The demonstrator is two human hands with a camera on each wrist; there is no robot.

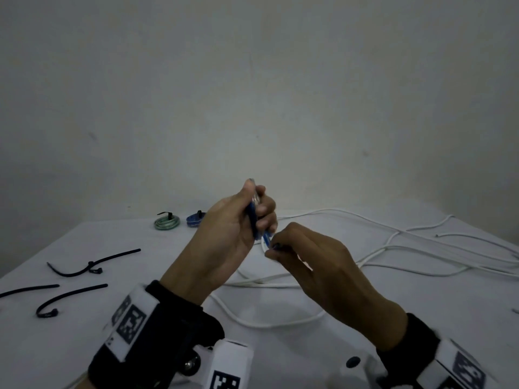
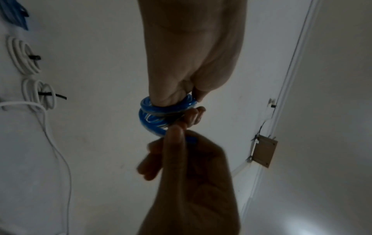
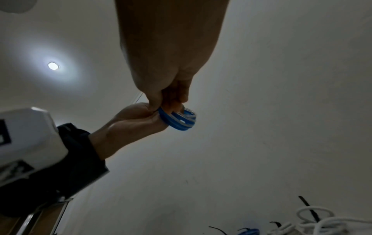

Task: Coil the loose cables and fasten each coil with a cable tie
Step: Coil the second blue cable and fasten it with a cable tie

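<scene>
Left hand [image 1: 230, 234] gripping blue cable coil [image 1: 254, 220] edge-on, long axis running near-far, above white table [image 1: 140, 318]; right hand [image 1: 323, 265] pinching its loose end. 3 black ties [image 1: 84, 266] lying left; white cable [image 1: 393, 242] sprawling right; pale wall beyond.

Both hands [image 1: 224, 234] raised, fingers curled, touching.

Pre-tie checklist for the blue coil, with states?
1. Left hand grips the blue coil: ok.
2. Right hand pinches the coil's loose end: ok.
3. Loose end tucked into the coil: not ok.
4. Cable tie in a hand: not ok; spare ties lie on the table, left.
5. White cable clear of the coil: cannot tell.
</scene>
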